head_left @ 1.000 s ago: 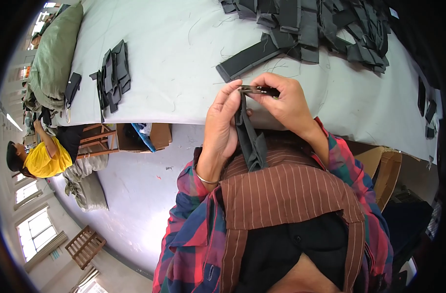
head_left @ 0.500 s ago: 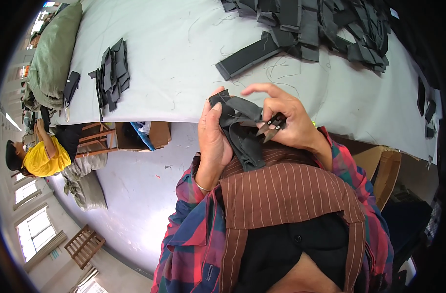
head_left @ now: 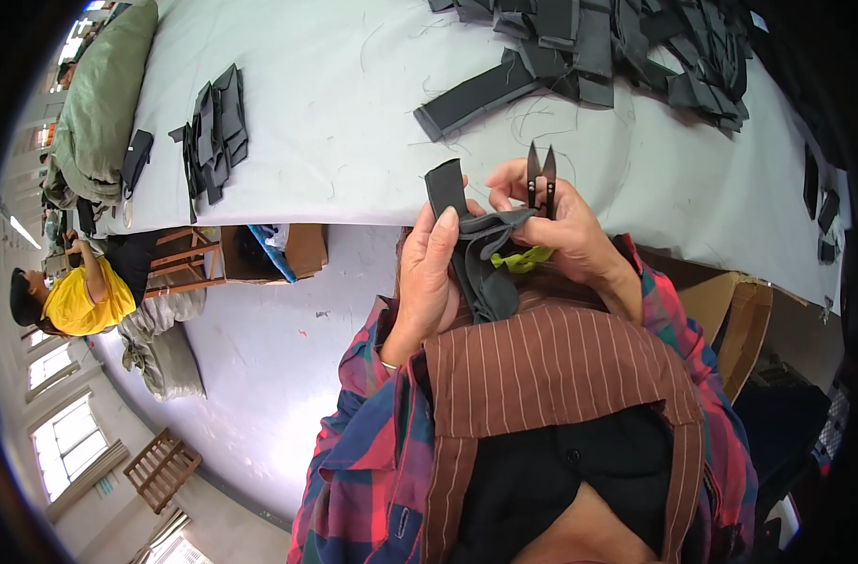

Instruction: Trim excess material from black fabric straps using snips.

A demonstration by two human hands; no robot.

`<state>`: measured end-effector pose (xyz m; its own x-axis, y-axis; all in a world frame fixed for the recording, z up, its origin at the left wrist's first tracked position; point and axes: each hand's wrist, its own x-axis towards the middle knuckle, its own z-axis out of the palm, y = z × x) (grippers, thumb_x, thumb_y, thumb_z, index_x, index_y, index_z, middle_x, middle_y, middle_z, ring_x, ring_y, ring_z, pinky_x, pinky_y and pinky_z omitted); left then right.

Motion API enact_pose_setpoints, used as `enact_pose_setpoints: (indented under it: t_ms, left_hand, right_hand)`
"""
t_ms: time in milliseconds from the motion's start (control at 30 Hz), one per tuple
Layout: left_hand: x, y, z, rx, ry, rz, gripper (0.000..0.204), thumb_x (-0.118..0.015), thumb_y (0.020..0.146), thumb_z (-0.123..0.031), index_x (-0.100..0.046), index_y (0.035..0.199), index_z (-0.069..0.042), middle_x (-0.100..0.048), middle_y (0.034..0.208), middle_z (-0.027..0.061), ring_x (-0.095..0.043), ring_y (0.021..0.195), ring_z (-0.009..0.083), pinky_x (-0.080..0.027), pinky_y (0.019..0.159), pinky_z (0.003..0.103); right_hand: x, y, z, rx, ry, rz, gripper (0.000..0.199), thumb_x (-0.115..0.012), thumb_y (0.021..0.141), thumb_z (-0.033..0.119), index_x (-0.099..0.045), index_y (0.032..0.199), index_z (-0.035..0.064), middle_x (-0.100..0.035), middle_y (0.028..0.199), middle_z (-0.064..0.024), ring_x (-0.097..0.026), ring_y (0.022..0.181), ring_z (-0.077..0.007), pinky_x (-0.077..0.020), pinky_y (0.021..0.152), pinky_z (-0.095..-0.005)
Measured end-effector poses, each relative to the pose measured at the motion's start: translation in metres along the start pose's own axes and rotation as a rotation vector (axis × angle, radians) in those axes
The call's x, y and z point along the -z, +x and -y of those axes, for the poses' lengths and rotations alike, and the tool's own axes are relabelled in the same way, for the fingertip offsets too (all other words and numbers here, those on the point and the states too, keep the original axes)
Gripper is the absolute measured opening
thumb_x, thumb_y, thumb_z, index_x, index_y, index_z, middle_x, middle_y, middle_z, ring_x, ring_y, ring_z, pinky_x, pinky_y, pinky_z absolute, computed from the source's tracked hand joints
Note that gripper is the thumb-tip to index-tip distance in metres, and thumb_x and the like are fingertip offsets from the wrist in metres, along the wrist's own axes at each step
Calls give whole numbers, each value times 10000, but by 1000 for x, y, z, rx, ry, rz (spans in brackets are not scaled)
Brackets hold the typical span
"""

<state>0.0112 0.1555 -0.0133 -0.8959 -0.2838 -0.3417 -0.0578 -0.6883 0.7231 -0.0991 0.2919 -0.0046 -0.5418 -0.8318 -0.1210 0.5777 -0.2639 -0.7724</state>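
1. Where the long pale surface (head_left: 372,103) runs across the room, it takes up most of what I can see, with loose threads scattered over it.
2. Heaped at its far end lies a big pile of dark grey fabric pieces (head_left: 626,47), one long strip (head_left: 476,94) lying apart from the heap.
3. At the left end rests a bulky green sack (head_left: 100,103), and near it a smaller stack of dark pieces (head_left: 214,132).
4. Below the surface's edge stands a cardboard box (head_left: 302,249); a second box (head_left: 744,329) sits to the person's right.
5. Off to the left sits another person in a yellow shirt (head_left: 81,301).
6. Just this side of the surface's near edge, the left hand (head_left: 429,273) is clenched around a folded dark grey fabric piece (head_left: 480,254), thumb pressed on its top.
7. Touching that same piece, the right hand (head_left: 570,230) has its grip closed on small black thread snips (head_left: 540,179), blades pointing up and slightly parted.
8. Peeping from under the right hand is a yellow-green scrap (head_left: 527,258).
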Motion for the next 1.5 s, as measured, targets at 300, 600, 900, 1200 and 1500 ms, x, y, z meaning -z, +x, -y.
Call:
enact_pose_setpoints:
  t_ms: [300, 600, 900, 1200, 1500]
  left_hand:
    - [-12, 1, -10, -196, 272, -14, 348, -482, 988, -236, -536, 1226, 11, -586, 1024, 39, -541, 895, 89, -452, 811, 243]
    - [-7, 7, -18, -355, 476, -104, 318, -483, 976, -269, -605, 1118, -11, -585, 955, 1, -495, 842, 64, -403, 751, 212]
    - [-2, 16, -31, -478, 460, -153, 330, -502, 966, -277, -618, 1048, 21, -568, 924, 10, -438, 790, 57, -360, 686, 201]
    - [-2, 28, -49, -802, 792, -84, 332, -615, 868, -191, -625, 1129, 14, -597, 955, 65, -502, 803, 104, -395, 681, 215]
    - [-13, 40, -54, -833, 874, 27, 348, -674, 810, -111, -635, 1139, -4, -574, 997, 45, -502, 796, 99, -407, 659, 201]
  right_hand:
    - [0, 10, 16, -142, -399, 53, 361, -649, 881, 279, -631, 1109, -1, -572, 858, 1, -488, 800, -57, -402, 688, -207]
    - [-11, 10, 18, -109, -546, 191, 109, -647, 838, 90, -583, 860, 4, -553, 751, 10, -445, 658, -48, -370, 600, -211]
    - [-5, 5, -3, 442, -335, 29, 200, -597, 915, 174, -489, 826, 31, -507, 836, -29, -444, 672, -69, -362, 570, -207]
    - [-19, 9, 5, 271, -212, -62, 175, -609, 917, 187, -543, 889, 27, -473, 717, 26, -414, 646, -50, -344, 597, -192]
    - [-19, 18, -2, 595, -976, -47, 181, -707, 706, -2, -577, 828, 30, -518, 670, 2, -441, 550, -78, -364, 504, -227]
